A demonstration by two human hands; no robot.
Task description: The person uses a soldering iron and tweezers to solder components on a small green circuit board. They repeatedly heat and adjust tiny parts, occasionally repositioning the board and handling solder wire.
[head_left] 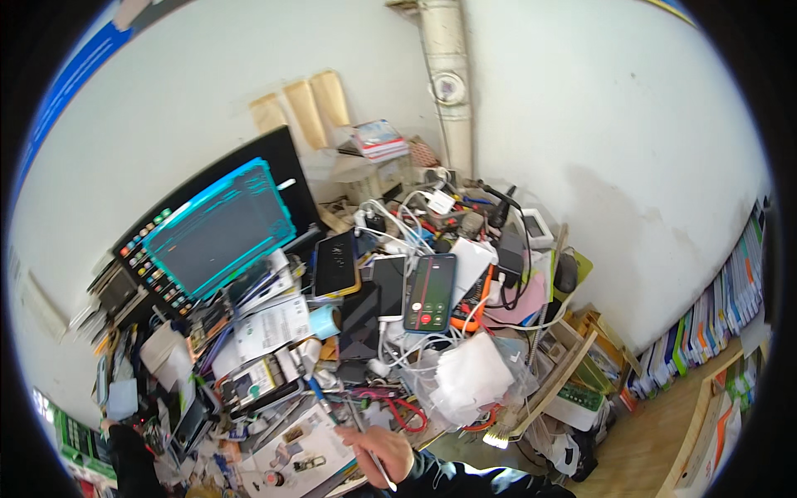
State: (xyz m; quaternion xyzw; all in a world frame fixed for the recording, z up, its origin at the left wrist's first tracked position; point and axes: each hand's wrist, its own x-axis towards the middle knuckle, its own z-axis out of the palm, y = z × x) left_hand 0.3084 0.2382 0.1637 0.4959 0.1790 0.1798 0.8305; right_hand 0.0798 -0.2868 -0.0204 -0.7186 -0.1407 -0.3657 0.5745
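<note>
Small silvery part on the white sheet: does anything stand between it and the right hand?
Nothing visible does: bare white sheet lies between the small silvery part and the right hand, whose grip holds a slim tool.

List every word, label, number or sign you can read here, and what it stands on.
No text reads clearly.
Monitor: icons and screen lines, too small.
Lit phone: on-screen marks and coloured round buttons, lettering too small.
Printed papers: print too small.
Blue banner, upper left: pale marks, blurred.
Stacked booklets: cover print too small.
Slim tool in the right hand: no lettering discernible.
</note>
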